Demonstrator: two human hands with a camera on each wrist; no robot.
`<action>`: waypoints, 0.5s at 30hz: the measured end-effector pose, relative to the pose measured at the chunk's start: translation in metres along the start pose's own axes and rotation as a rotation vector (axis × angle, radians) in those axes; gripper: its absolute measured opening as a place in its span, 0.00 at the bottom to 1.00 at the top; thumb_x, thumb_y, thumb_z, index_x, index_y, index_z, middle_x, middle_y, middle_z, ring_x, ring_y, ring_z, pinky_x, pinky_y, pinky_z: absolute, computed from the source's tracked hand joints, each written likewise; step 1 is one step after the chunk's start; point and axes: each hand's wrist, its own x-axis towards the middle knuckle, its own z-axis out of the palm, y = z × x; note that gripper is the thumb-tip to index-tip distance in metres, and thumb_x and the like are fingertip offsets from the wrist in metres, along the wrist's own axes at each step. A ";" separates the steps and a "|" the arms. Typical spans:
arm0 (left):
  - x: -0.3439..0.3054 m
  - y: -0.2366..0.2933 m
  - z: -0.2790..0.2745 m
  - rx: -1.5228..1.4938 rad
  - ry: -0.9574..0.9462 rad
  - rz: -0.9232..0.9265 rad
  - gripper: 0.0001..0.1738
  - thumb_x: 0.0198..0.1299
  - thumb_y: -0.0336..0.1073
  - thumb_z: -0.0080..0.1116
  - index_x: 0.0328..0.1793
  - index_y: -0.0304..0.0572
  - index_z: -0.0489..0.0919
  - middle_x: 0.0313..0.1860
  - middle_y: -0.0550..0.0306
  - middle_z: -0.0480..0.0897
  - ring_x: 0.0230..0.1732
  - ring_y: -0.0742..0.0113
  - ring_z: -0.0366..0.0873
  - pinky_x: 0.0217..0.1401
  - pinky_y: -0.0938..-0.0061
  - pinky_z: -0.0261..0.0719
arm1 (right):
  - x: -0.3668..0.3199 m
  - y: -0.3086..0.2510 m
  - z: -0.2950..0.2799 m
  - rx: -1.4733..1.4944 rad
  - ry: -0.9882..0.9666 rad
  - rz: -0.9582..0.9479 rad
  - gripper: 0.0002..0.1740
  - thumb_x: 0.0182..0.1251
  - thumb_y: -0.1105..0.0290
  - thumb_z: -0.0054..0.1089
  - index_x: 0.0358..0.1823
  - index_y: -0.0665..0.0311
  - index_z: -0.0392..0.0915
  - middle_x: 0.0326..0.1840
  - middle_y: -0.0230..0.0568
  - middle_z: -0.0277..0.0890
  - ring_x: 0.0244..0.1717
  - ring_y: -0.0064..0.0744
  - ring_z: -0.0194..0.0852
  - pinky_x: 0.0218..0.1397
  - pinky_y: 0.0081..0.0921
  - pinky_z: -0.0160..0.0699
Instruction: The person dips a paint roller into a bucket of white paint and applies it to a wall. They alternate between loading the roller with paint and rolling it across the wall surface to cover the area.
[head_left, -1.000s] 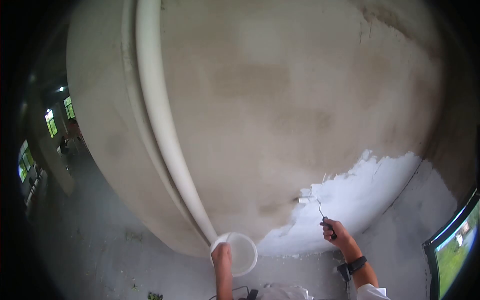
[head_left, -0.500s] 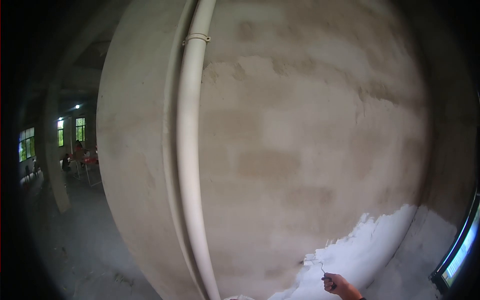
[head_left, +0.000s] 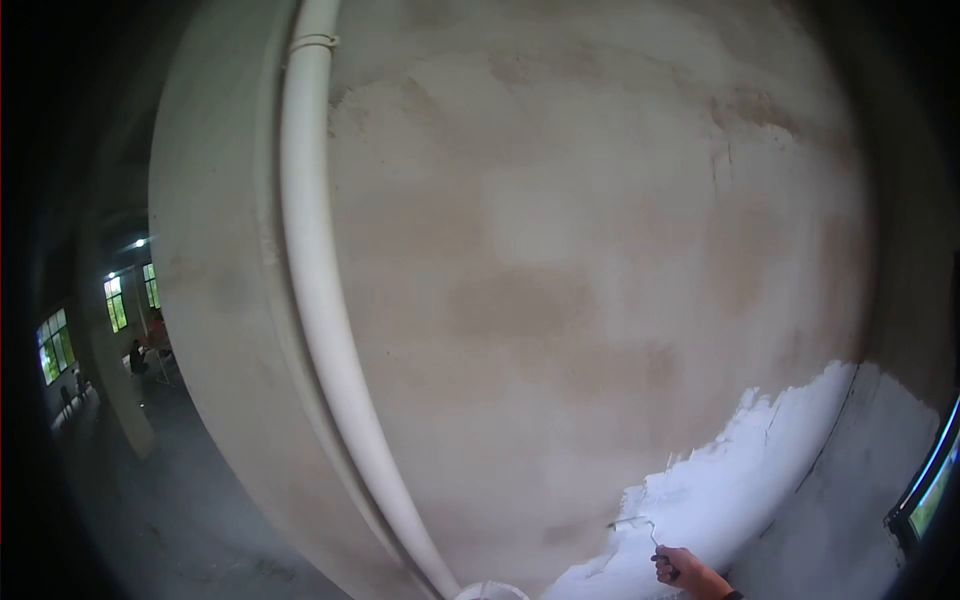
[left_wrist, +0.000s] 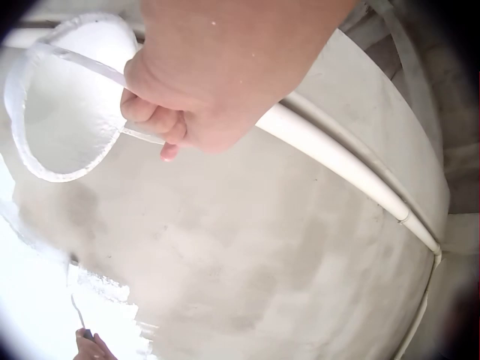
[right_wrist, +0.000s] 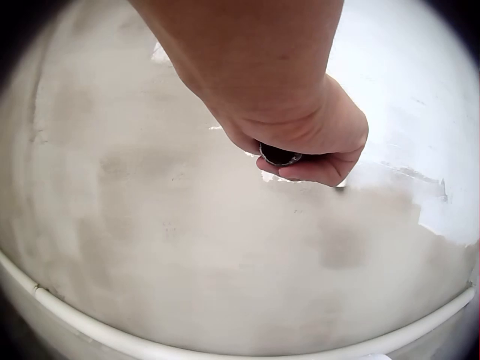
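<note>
In the head view my right hand [head_left: 682, 570] grips the dark handle of a small paint roller [head_left: 630, 522] low on the right. Its head lies at the left edge of the white paint [head_left: 730, 480] on the bare wall [head_left: 500, 330]. The right wrist view shows the butt of the roller handle [right_wrist: 279, 155] within my curled fingers [right_wrist: 319, 171]. My left hand [left_wrist: 217, 82], seen in the left wrist view, holds the strap-like handle [left_wrist: 84, 63] of a white bucket [left_wrist: 52, 175]. Only the bucket's rim shows at the bottom of the head view.
A white pipe [head_left: 325, 250] runs down the wall to the left of the roller. At the lower right is a dark-framed window [head_left: 925, 510]. Far left, the room opens onto a grey floor [head_left: 200, 520] with distant windows and people.
The head view has tilted up, so my left hand and most of the bucket have dropped out of it. The roller stays near the paint's left edge in my right hand.
</note>
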 end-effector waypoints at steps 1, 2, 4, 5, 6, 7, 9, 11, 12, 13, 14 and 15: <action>0.000 -0.004 -0.001 0.005 -0.038 -0.047 0.15 0.73 0.41 0.51 0.38 0.40 0.83 0.18 0.70 0.66 0.18 0.79 0.59 0.20 0.78 0.54 | -0.003 0.001 0.003 0.016 0.017 0.020 0.10 0.75 0.67 0.47 0.40 0.68 0.66 0.17 0.25 0.53 0.15 0.18 0.51 0.18 0.20 0.52; 0.000 -0.003 -0.002 0.014 -0.074 -0.096 0.15 0.73 0.41 0.52 0.39 0.41 0.83 0.17 0.71 0.64 0.17 0.80 0.57 0.19 0.78 0.52 | 0.004 0.006 -0.003 0.007 0.024 0.023 0.10 0.75 0.67 0.47 0.40 0.68 0.66 0.17 0.25 0.53 0.15 0.18 0.52 0.18 0.21 0.52; 0.003 -0.006 -0.005 0.033 -0.111 -0.168 0.14 0.73 0.42 0.52 0.40 0.42 0.82 0.17 0.72 0.61 0.15 0.82 0.54 0.17 0.80 0.47 | 0.027 0.015 -0.015 0.034 0.029 0.070 0.11 0.75 0.66 0.48 0.39 0.68 0.67 0.17 0.26 0.55 0.14 0.19 0.53 0.17 0.21 0.54; 0.007 -0.010 -0.005 0.041 -0.112 -0.197 0.13 0.73 0.42 0.52 0.41 0.42 0.82 0.16 0.73 0.60 0.15 0.83 0.53 0.17 0.80 0.45 | 0.032 0.020 -0.016 0.023 0.046 0.063 0.11 0.75 0.65 0.49 0.39 0.67 0.67 0.17 0.26 0.55 0.14 0.19 0.53 0.16 0.22 0.54; 0.005 -0.010 -0.004 0.048 -0.115 -0.230 0.13 0.73 0.42 0.53 0.42 0.43 0.82 0.16 0.74 0.59 0.14 0.84 0.51 0.16 0.81 0.43 | 0.042 0.024 -0.021 0.037 0.081 0.101 0.11 0.75 0.65 0.50 0.39 0.66 0.67 0.17 0.26 0.56 0.14 0.19 0.53 0.16 0.22 0.54; 0.000 0.016 0.001 0.051 -0.134 -0.327 0.13 0.72 0.41 0.51 0.37 0.42 0.79 0.15 0.74 0.58 0.14 0.84 0.51 0.17 0.81 0.43 | 0.050 0.030 -0.024 0.055 0.099 0.110 0.11 0.75 0.64 0.51 0.39 0.66 0.68 0.17 0.25 0.56 0.14 0.19 0.54 0.16 0.22 0.55; 0.002 0.042 0.012 0.083 -0.138 -0.439 0.15 0.72 0.40 0.49 0.32 0.42 0.75 0.15 0.74 0.57 0.14 0.84 0.50 0.17 0.80 0.45 | 0.072 0.046 -0.037 0.061 0.113 0.137 0.13 0.76 0.63 0.50 0.36 0.65 0.68 0.18 0.25 0.57 0.13 0.18 0.55 0.15 0.22 0.56; 0.001 0.035 0.012 0.135 -0.132 -0.484 0.15 0.73 0.41 0.48 0.35 0.42 0.76 0.15 0.74 0.57 0.14 0.84 0.50 0.18 0.80 0.45 | 0.081 0.056 -0.036 0.050 0.155 0.133 0.14 0.76 0.61 0.51 0.35 0.64 0.69 0.18 0.25 0.59 0.12 0.18 0.55 0.14 0.21 0.57; 0.001 0.031 0.013 0.151 -0.134 -0.507 0.16 0.74 0.42 0.47 0.38 0.41 0.77 0.14 0.74 0.57 0.14 0.84 0.49 0.17 0.80 0.44 | 0.089 0.061 -0.038 0.046 0.180 0.156 0.14 0.76 0.60 0.52 0.36 0.63 0.69 0.18 0.25 0.60 0.12 0.17 0.55 0.14 0.21 0.57; 0.002 0.026 0.016 0.162 -0.140 -0.517 0.16 0.75 0.44 0.45 0.41 0.40 0.77 0.14 0.74 0.57 0.13 0.85 0.49 0.17 0.81 0.43 | 0.102 0.068 -0.043 0.041 0.198 0.166 0.14 0.75 0.59 0.52 0.36 0.63 0.69 0.18 0.25 0.60 0.12 0.17 0.56 0.14 0.21 0.58; 0.002 0.019 0.019 0.170 -0.134 -0.529 0.16 0.75 0.43 0.45 0.41 0.40 0.77 0.14 0.74 0.57 0.13 0.85 0.49 0.17 0.80 0.43 | 0.114 0.074 -0.049 0.034 0.202 0.169 0.14 0.75 0.59 0.53 0.36 0.63 0.69 0.19 0.25 0.60 0.12 0.17 0.56 0.14 0.20 0.58; 0.002 0.014 0.019 0.182 -0.126 -0.537 0.16 0.75 0.42 0.45 0.40 0.40 0.77 0.13 0.74 0.57 0.13 0.85 0.49 0.17 0.80 0.42 | 0.126 0.083 -0.054 0.029 0.200 0.170 0.14 0.74 0.59 0.53 0.37 0.63 0.68 0.19 0.25 0.61 0.13 0.17 0.56 0.14 0.20 0.58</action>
